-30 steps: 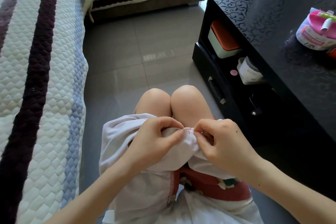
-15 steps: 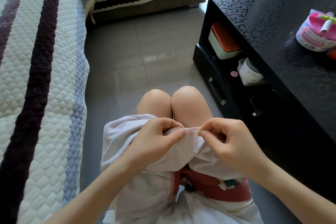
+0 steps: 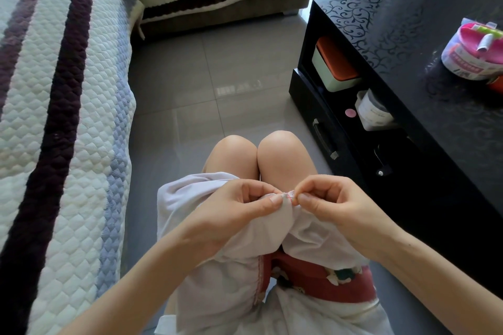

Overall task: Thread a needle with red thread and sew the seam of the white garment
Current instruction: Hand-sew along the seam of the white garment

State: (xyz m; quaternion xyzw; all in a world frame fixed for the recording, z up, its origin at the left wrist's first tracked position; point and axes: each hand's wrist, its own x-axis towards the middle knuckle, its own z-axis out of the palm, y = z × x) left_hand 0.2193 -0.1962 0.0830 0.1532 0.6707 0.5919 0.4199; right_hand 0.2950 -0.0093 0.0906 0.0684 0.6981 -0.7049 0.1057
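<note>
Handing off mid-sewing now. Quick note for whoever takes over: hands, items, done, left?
Left hand: pinches a fold of the white garment on the lap.
Right hand: pinches the same fold at the seam; needle not visible, perhaps hidden in that grip.
A few red stitches show between the two hands, so threading looks done and sewing begun.
Left: finish the seam, tie off.
Sewing kit sits on the black table.

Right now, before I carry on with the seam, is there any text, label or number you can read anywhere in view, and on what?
No text here is legible.
Round pink-topped tub on the black table: the label has a red band of print, too blurred to read.
White jar on the shelf under the tabletop: small dark print, too small to read.
White garment: no lettering visible.
</note>
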